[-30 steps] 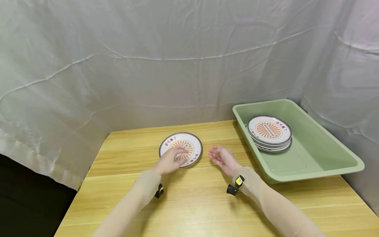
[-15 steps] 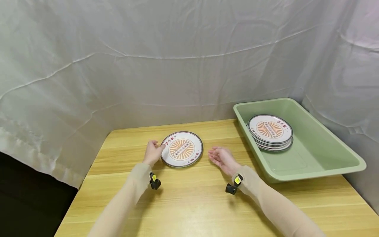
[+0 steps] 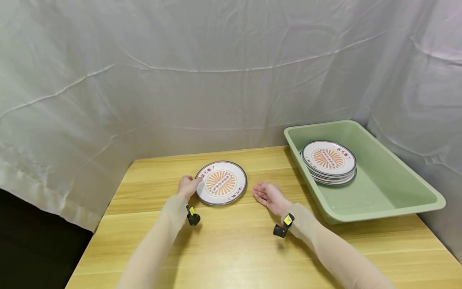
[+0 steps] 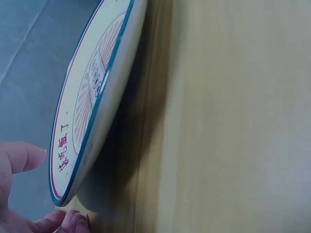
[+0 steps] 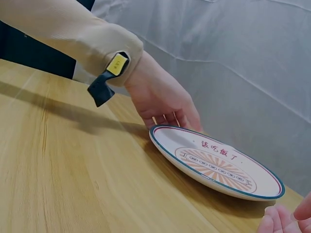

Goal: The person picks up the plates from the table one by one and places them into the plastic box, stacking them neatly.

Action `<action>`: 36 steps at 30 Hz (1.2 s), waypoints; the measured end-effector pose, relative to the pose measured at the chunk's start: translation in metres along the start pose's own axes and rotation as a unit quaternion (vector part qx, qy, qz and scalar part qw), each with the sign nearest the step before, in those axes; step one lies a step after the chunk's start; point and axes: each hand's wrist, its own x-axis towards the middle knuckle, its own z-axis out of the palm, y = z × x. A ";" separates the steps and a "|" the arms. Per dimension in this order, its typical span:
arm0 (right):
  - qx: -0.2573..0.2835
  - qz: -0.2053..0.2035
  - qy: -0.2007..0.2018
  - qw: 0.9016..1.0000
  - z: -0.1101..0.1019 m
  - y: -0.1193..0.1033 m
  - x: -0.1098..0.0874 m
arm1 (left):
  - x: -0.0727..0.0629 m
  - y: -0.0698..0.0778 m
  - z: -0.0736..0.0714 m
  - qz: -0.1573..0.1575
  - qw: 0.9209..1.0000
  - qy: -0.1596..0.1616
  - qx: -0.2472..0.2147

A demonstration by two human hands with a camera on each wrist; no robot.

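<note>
A round white plate (image 3: 221, 183) with a dark rim, an orange sunburst and red lettering lies face up on the wooden table. My left hand (image 3: 187, 187) is at its left edge. In the left wrist view, the thumb (image 4: 30, 158) stands a little off the face of the plate (image 4: 73, 121), and the fingertips (image 4: 73, 222) are right at its rim. To the right of the plate, my right hand (image 3: 271, 196) holds nothing, its fingers loosely bent towards the plate. Its fingertips (image 5: 276, 221) show near the plate's opposite rim in the right wrist view.
On the right of the table stands a large green tub (image 3: 393, 212). Inside it, by the left wall, is a stack of several similar plates (image 3: 328, 158). Grey curtains (image 3: 223, 100) hang behind and on both sides of the wooden table (image 3: 231, 249).
My left hand has moved left from over the plate to its left edge, uncovering the printed centre. The right hand has barely moved.
</note>
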 end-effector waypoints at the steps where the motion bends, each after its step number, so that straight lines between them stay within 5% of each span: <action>1: 0.001 0.000 0.000 1.000 0.000 0.001 0.000 | 0.001 0.000 0.000 -0.003 1.000 -0.001 0.003; 13: 0.023 0.000 -0.004 1.000 0.003 0.000 -0.002 | 0.015 0.000 0.003 -0.008 1.000 -0.024 0.014; 22: 0.017 -0.002 0.001 1.000 0.006 0.002 0.000 | 0.020 -0.003 0.004 -0.003 0.995 -0.048 0.088; 36: 0.008 -0.011 -0.012 1.000 0.008 0.004 0.001 | 0.013 0.001 0.006 0.027 0.983 -0.033 0.181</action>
